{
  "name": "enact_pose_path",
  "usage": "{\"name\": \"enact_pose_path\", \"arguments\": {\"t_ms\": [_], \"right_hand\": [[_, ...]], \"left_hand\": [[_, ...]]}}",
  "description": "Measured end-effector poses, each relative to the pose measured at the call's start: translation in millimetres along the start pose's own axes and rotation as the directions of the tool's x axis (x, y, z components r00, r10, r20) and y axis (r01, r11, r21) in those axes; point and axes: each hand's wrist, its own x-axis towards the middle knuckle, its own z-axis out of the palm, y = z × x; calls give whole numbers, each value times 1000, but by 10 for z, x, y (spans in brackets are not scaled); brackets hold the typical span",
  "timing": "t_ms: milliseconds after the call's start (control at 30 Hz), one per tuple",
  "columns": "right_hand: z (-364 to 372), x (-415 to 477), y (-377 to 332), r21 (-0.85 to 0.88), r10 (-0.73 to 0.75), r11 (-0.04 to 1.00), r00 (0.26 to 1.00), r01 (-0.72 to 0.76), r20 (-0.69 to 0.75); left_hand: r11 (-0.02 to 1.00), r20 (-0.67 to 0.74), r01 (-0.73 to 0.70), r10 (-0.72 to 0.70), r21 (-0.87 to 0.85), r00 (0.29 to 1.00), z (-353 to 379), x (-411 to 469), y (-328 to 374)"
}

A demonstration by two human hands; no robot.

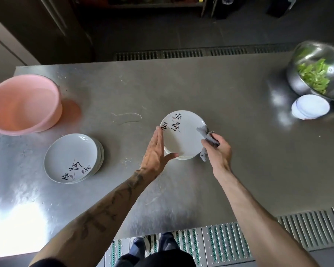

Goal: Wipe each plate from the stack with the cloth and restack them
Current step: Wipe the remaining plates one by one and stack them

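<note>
Clutching cloth [206, 138], right hand [217, 149] at plate [183, 135] rim, left hand [156, 151] flat against plate

We note 2 bare forearms entering from the bottom edge and converging at frame centre. The left hand [154, 153], its forearm tattooed, is flat, fingers straight and together, thumb spread, touching the plate [183, 140] rim. The right hand [217, 149], just right of centre, curls its fingers round the cloth [204, 132].
</note>
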Motion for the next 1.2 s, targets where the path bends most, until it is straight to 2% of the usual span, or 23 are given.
{"name": "enact_pose_path", "arguments": {"t_ms": [200,433,533,600,667,800,900,967,1067,1200], "right_hand": [[-30,-74,13,-138,-128,983,992,124,-19],[88,-372,73,-97,-175,980,984,173,-13],[321,-507,113,-79,-168,982,983,173,70],[512,-609,151,-78,-161,982,980,171,119],[711,-705,200,-101,-168,977,971,187,167],[1042,-887,316,-102,-176,972,943,212,281],[1232,-1001,416,-107,-171,971,937,212,306],[1298,-1043,494,-111,-155,973,931,201,329],[1326,-1091,592,-157,-128,969,929,192,347],[1329,-1139,669,-196,-118,962,939,188,323]], "left_hand": [[996,-16,-8,9,93,1000,23,-16,-46],[998,-19,43,-43,43,999,-86,-205,-114],[994,-127,83,-75,64,989,-344,-480,-356],[989,-272,112,-82,97,959,-613,-704,-643],[969,-413,198,-123,144,902,-923,-921,-993],[895,-560,419,-270,154,783,-1536,-1225,-1597],[827,-557,542,-382,151,738,-1859,-1318,-1954],[811,-515,579,-463,83,722,-1986,-1318,-2120],[817,-482,571,-534,-81,695,-2061,-1294,-2262],[793,-504,553,-598,-256,623,-2087,-1281,-2320]]}}
